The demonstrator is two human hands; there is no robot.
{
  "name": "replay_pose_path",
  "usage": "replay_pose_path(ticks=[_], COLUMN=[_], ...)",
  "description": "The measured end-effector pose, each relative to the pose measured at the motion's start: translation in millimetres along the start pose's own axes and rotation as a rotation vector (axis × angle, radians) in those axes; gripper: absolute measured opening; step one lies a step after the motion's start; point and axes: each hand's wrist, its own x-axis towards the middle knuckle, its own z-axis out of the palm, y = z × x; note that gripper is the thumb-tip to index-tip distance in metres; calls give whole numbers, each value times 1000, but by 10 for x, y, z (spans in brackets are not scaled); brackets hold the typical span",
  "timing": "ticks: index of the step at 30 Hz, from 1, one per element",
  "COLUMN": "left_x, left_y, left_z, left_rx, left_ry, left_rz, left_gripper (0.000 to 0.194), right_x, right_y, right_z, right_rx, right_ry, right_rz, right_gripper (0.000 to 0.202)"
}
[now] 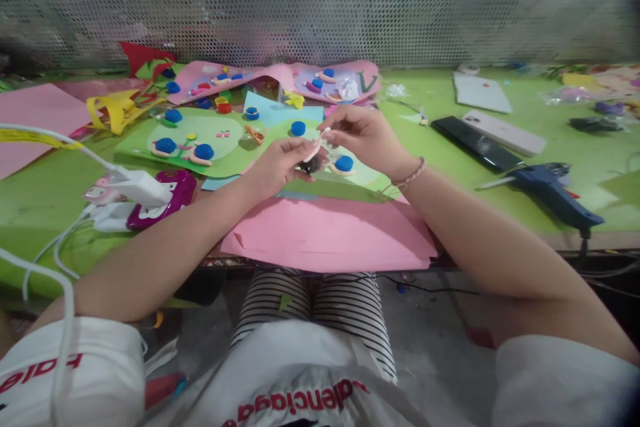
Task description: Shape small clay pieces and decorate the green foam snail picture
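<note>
Both my hands meet above the green foam sheets in the middle. My left hand (285,163) pinches a small pale curved piece (314,148), and a dark item (311,164) shows just under its fingertips. At the upper end of the pale piece, my right hand (357,137) has its thumb and forefinger pressed together on a tiny white bit (327,131). Blue round pieces with pale curved strips, such as one (344,163) right of the hands, lie on the green sheet (230,140). A loose blue disc (299,128) is just behind the fingers.
Pink foam sheets (330,233) lie at the front edge. To the right are a blue glue gun (557,193), a black case (475,143) and a phone (503,132). A purple-cased charger (165,200) with white cables is at left. A perforated screen (320,7) stands behind.
</note>
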Motion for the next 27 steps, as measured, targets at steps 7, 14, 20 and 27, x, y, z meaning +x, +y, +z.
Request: replay_pose_path(ticks=[7,14,20,27], left_x=[20,12,0,-1], left_y=[-27,-1,8,-25], left_z=[-17,-19,-9,-7], left_rx=[-1,-40,-94,-99], left_ry=[33,-2,-73,-56], left_rz=[-1,-30,-31,-9], left_gripper=[37,38,40,41], right_x=[0,-16,-20,-21], right_y=[7,-44,-54,-35], right_z=[7,42,57,65], right_rx=[41,87,177,151], right_ry=[4,-62,-113,-90], right_rz=[36,58,64,66], right_gripper=[42,45,40,38])
